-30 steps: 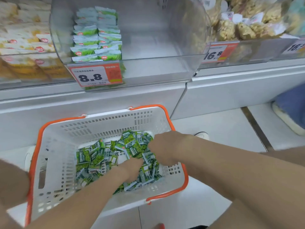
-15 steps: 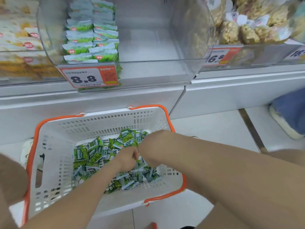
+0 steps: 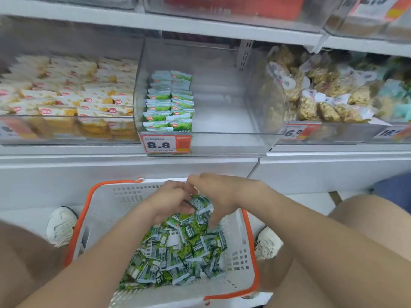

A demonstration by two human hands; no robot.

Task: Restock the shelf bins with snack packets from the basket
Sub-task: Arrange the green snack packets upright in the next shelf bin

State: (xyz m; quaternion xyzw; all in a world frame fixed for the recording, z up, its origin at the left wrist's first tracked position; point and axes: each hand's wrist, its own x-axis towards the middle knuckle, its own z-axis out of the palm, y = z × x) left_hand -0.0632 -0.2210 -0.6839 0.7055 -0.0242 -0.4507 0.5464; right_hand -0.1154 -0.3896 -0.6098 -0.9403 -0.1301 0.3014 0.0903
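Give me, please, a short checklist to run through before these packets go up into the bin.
1. Packets in hand: left hand and right hand hold a bunch of green packets above the basket: ok.
2. Grip firm: fingertips mostly hidden: cannot tell.
3. Room in the clear bin: its right part is bare: ok.
4. Same product as the stacked packets: both green, print blurred: cannot tell.
5. Stock for later loads: many loose packets lie in the basket: ok.
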